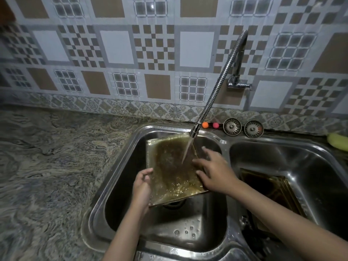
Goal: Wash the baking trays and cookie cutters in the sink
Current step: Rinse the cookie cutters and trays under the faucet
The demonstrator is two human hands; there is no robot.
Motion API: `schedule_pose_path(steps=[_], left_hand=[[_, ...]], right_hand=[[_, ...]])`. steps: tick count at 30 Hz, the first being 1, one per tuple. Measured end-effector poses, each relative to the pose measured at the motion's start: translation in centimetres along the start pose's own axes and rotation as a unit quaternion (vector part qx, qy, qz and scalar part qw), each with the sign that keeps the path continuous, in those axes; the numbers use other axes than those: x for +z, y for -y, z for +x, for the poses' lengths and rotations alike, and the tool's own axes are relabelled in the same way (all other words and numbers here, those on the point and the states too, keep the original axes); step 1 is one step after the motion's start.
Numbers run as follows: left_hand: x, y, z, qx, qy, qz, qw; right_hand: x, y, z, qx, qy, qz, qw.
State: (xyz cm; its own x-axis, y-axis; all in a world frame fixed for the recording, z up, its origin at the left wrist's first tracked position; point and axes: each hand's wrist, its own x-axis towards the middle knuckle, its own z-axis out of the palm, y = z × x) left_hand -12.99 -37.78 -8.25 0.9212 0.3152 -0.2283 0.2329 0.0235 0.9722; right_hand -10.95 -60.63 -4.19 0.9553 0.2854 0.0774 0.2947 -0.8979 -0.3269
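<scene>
two hands hold one baking tray (169, 166) tilted over the left basin of the sink (120, 166), centre of the frame. the left hand (142, 187) grips its lower left edge with curled fingers; the right hand (212, 172) lies on its right side, fingers spread and straight. water from the faucet (216, 91) hits the tray's upper right. more trays (273, 191) sit in the right basin.

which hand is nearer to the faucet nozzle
Right. The right hand lies on the tray's right edge just below the faucet nozzle, beside the water stream. The left hand grips the tray's lower-left edge, farther down and to the left.
</scene>
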Motion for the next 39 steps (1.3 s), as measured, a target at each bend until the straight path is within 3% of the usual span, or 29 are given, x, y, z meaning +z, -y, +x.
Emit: schedule_pose_path(steps=[2, 4, 6, 9, 11, 14, 17, 21, 25, 31, 34, 37, 39], left_hand=[[0.0, 0.4, -0.1, 0.007, 0.021, -0.006, 1.0], [0.3, 0.6, -0.2, 0.011, 0.046, -0.001, 0.999], [0.7, 0.6, -0.6, -0.008, 0.073, 0.007, 0.997], [0.7, 0.1, -1.0, -0.063, 0.127, 0.037, 0.989], [0.8, -0.3, -1.5, -0.118, 0.189, 0.057, 0.973], [1.4, -0.8, -2.1, -0.087, 0.207, 0.099, 0.97], [2.2, -1.8, -2.8, -0.066, 0.225, -0.026, 0.972], [2.5, -3.0, -3.0, -0.108, 0.259, -0.194, 0.94], [2.5, -3.9, -3.3, -0.079, 0.274, -0.248, 0.926], [2.6, -3.8, -3.8, -0.05, 0.178, -0.316, 0.93], [2.7, -3.4, -3.7, -0.076, 0.14, -0.346, 0.925], [3.1, -2.7, -3.7, -0.118, 0.098, -0.381, 0.912], [3.6, -1.9, -3.6, -0.138, 0.086, -0.397, 0.903]], right_hand=[[-0.4, -0.7, -0.8, 0.086, 0.01, 0.136, 0.987], [0.1, -0.6, -1.3, 0.131, 0.027, 0.319, 0.938], [0.5, -0.2, -1.8, 0.148, 0.003, 0.433, 0.889], [0.7, 0.2, -2.2, 0.147, -0.053, 0.524, 0.837], [0.9, 0.3, -2.2, 0.142, -0.066, 0.535, 0.83], [1.8, 1.0, -2.5, 0.105, -0.087, 0.466, 0.874], [2.4, 2.0, -2.7, 0.046, -0.12, 0.39, 0.912], [2.9, 3.6, -2.9, -0.01, -0.14, 0.364, 0.921], [3.2, 4.7, -3.1, -0.036, -0.102, 0.361, 0.926], [2.4, 4.9, -2.7, -0.077, -0.004, 0.373, 0.925], [1.1, 4.2, -2.0, -0.054, -0.032, 0.387, 0.92], [-0.7, 2.3, -1.0, -0.019, -0.082, 0.271, 0.959], [-1.6, 1.2, -0.6, -0.016, -0.054, 0.16, 0.986]])
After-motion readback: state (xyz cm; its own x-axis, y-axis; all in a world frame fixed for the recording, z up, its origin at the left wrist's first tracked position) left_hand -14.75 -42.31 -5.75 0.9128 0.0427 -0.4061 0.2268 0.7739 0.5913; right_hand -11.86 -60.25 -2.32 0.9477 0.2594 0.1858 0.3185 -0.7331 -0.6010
